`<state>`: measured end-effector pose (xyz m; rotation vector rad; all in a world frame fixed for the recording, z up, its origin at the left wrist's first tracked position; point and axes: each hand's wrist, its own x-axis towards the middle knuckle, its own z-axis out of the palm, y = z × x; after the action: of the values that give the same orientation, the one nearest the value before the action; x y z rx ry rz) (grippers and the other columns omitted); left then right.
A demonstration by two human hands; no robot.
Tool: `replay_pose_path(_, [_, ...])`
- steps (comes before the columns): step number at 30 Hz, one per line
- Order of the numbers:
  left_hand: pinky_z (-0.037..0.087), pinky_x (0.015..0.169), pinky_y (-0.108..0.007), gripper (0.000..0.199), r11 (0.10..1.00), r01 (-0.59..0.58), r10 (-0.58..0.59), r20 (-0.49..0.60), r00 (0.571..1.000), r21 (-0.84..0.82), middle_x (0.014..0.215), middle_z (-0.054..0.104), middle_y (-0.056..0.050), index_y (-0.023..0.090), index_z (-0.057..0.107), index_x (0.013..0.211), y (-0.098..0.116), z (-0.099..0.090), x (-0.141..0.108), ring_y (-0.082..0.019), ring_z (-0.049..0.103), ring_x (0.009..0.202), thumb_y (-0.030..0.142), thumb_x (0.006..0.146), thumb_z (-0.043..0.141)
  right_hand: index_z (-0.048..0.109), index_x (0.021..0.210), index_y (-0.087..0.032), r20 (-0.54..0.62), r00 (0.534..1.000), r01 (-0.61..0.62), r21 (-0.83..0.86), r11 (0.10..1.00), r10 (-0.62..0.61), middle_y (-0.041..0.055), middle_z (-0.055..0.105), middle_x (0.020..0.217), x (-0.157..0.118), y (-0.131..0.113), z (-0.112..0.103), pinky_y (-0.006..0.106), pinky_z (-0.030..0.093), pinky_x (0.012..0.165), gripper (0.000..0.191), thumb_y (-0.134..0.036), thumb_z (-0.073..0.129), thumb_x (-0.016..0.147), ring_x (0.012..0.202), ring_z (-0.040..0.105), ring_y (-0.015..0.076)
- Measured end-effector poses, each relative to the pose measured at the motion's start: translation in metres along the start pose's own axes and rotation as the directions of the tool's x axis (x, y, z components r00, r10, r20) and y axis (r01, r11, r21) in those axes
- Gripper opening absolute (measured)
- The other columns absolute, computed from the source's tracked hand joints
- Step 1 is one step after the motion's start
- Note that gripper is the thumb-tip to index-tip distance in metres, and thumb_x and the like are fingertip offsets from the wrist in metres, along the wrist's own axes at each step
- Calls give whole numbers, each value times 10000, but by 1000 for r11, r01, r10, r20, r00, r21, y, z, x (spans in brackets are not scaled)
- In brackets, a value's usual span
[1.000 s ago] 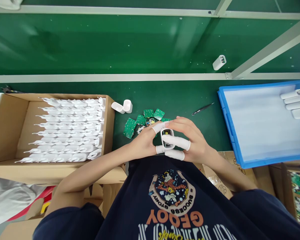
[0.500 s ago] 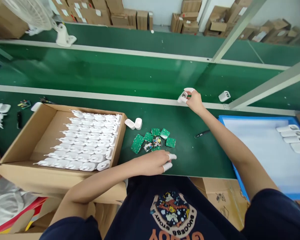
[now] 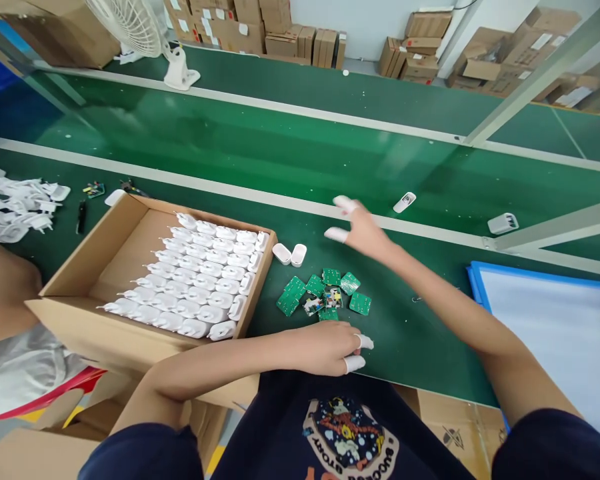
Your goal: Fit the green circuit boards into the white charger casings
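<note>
My right hand [image 3: 363, 230] is over the back of the green bench, thumb and forefinger spread in white finger cots, with nothing between them. Just beyond it, a small white plastic casing [image 3: 405, 202] with an opening in its end sits by the rear rail. My left hand [image 3: 333, 348] rests low near the bench's front edge. Its cotted thumb and forefinger are slightly apart and appear to hold nothing; the other fingers are curled. Beside it lies a loose group of green circuit boards [image 3: 331, 277]. Two white open shells [image 3: 299, 255] stand behind them.
A cardboard box [image 3: 270, 283] with rows of white casings [image 3: 197, 313] stands at left. Another white casing [image 3: 503, 223] is by the metal post. A blue-edged tray [image 3: 545, 300] lies at right. White plastic parts [image 3: 23, 207] are heaped at far left, near another person's arm [image 3: 5, 293].
My right hand has let go of the white casing, which now sits by the rear rail, and has drawn back leftward from it. My left hand stays near the boards. The view has shifted.
</note>
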<state>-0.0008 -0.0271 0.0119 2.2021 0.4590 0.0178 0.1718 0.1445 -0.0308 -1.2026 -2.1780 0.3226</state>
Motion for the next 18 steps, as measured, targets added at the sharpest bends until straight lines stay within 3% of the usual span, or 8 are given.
replay_pose_path(2, [483, 771, -344, 298, 999, 40, -40, -11, 999, -30, 938, 690, -102, 151, 611, 1110, 0, -2, 1, -261, 646, 868, 303, 900, 463, 436, 1353, -148, 331, 941, 44, 82, 996, -69, 155, 565, 1216, -4, -48, 25, 391, 503, 873, 734, -373, 747, 727, 1053, 584, 271])
replay_pose_path(3, [485, 781, -344, 305, 997, 66, -66, -15, 998, -51, 954, 693, -103, 152, 612, 1115, 0, -3, 1, -262, 649, 888, 309, 901, 462, 455, 1332, -132, 415, 908, 20, 75, 997, -49, 168, 565, 1212, -5, -66, 35, 405, 506, 860, 694, -359, 730, 737, 1060, 579, 291])
replay_pose_path(5, [487, 803, -341, 305, 988, 114, -116, -19, 993, -102, 985, 697, -102, 160, 615, 1117, -1, -4, 3, -261, 652, 927, 312, 896, 469, 540, 1231, -99, 482, 876, -11, 63, 998, -21, 184, 586, 1167, -8, -86, 47, 408, 511, 822, 503, -291, 659, 782, 1009, 600, 300])
replay_pose_path(7, [484, 828, -341, 303, 972, 152, -159, -22, 987, -179, 1001, 701, -92, 167, 611, 1123, -3, -2, 5, -253, 652, 947, 311, 883, 495, 573, 1169, -86, 476, 879, -37, 50, 998, 9, 187, 593, 1157, -10, -87, 42, 392, 511, 804, 385, -224, 586, 810, 940, 624, 274])
replay_pose_path(9, [484, 840, -341, 343, 939, 186, -206, -39, 978, -289, 1015, 701, -79, 163, 584, 1161, -6, 3, 7, -236, 649, 952, 322, 861, 532, 542, 1206, -89, 461, 887, -61, 42, 997, 34, 182, 587, 1186, -16, -79, 22, 375, 507, 816, 405, -201, 554, 817, 918, 632, 248])
replay_pose_path(13, [501, 775, -315, 470, 791, 251, -337, -55, 940, -557, 1042, 686, -75, 141, 522, 1217, -13, 18, 12, -202, 651, 907, 358, 808, 605, 419, 1337, -136, 481, 876, -81, 49, 995, 47, 125, 633, 1115, -49, -72, -51, 374, 517, 797, 578, -181, 577, 783, 917, 627, 236])
replay_pose_path(16, [514, 711, -309, 433, 696, 314, -390, 26, 920, -646, 1027, 674, -98, 116, 555, 1097, -14, 27, 15, -211, 656, 864, 341, 743, 663, 485, 1252, -199, 574, 819, -73, 131, 989, -15, 67, 630, 1022, -89, -89, -98, 324, 536, 726, 494, -116, 568, 772, 833, 628, 192])
replay_pose_path(18, [520, 685, -317, 456, 708, 313, -397, 10, 918, -633, 998, 664, -103, 113, 546, 1065, -10, 30, 16, -222, 653, 845, 335, 698, 700, 548, 1132, -224, 646, 760, -102, 220, 970, -66, 50, 604, 1010, -116, -107, -115, 284, 541, 696, 375, -88, 557, 783, 810, 622, 165])
